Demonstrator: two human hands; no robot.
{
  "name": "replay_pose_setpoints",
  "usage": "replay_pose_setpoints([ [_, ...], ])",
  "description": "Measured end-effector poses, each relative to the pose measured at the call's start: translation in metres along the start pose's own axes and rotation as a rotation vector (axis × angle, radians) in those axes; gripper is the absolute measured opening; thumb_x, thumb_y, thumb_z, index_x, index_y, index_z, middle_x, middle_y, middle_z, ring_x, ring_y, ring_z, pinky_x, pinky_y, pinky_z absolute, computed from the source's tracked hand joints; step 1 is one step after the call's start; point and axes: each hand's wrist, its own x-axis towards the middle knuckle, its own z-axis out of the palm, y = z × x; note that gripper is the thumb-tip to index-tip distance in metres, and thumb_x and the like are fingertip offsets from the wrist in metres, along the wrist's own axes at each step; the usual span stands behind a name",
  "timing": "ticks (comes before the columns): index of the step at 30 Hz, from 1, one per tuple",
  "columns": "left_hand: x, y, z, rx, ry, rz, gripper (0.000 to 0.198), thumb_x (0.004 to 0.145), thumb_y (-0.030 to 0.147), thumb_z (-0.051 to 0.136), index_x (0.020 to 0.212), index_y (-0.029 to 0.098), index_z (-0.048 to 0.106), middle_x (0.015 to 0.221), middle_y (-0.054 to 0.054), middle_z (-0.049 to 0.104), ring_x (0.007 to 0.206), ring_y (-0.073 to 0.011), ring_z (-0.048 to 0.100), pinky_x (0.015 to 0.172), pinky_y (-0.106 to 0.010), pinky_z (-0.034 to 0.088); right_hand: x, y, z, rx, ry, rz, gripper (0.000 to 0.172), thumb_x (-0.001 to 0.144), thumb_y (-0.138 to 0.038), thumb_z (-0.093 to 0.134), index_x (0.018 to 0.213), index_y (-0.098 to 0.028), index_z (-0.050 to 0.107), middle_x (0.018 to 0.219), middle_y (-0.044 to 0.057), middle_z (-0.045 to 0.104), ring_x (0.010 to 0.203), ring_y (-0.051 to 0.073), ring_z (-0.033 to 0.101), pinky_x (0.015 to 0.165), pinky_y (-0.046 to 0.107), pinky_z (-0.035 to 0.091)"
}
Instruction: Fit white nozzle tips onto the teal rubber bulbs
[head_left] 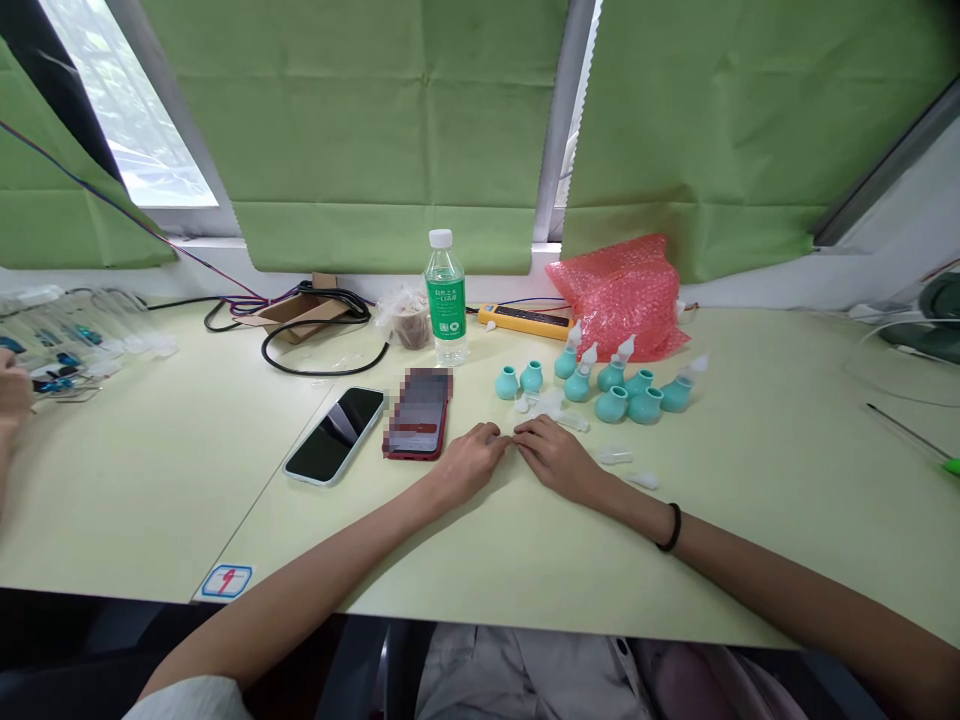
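Near the middle of the table, my left hand and my right hand meet at the fingertips. Both have their fingers curled in a pinch; anything between them is too small or hidden to make out. Just beyond my right hand lies a small pile of whitish translucent plastic pieces. A clear short tube and a white nozzle tip rest beside my right wrist. Farther back stand several turquoise squeeze bulbs, some fitted with translucent tips, others with bare round openings.
Left of my hands lie a red-cased phone and a pale-cased phone. Behind are a water bottle, yellow meter, pink bubble-wrap bag and black cable. Another person's hand shows far left; a green-handled screwdriver lies right.
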Motion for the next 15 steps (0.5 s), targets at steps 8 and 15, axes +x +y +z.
replay_pose_setpoints([
  [8, 0.0034, -0.0014, -0.0039, -0.45, 0.313, -0.207, 0.022, 0.08, 0.023, 0.037, 0.094, 0.016, 0.052, 0.088, -0.005, 0.056, 0.08, -0.0126, 0.053, 0.062, -0.023, 0.048, -0.0027, 0.0003, -0.0045, 0.285, 0.198, 0.168, 0.018, 0.074, -0.013, 0.042, 0.082, -0.019, 0.057, 0.08, 0.005, 0.058, 0.076, 0.016, 0.054, 0.068, 0.031, 0.046],
  [15, 0.0045, 0.004, -0.0089, -0.628, 0.275, -0.261, 0.023, 0.079, 0.023, 0.037, 0.091, 0.018, 0.056, 0.1, -0.006, 0.056, 0.091, -0.0149, 0.052, 0.057, -0.02, 0.048, -0.0001, -0.006, -0.0075, 0.327, 0.166, 0.18, 0.016, 0.071, -0.013, 0.044, 0.079, -0.018, 0.057, 0.074, 0.004, 0.057, 0.063, 0.013, 0.053, 0.06, 0.028, 0.046],
])
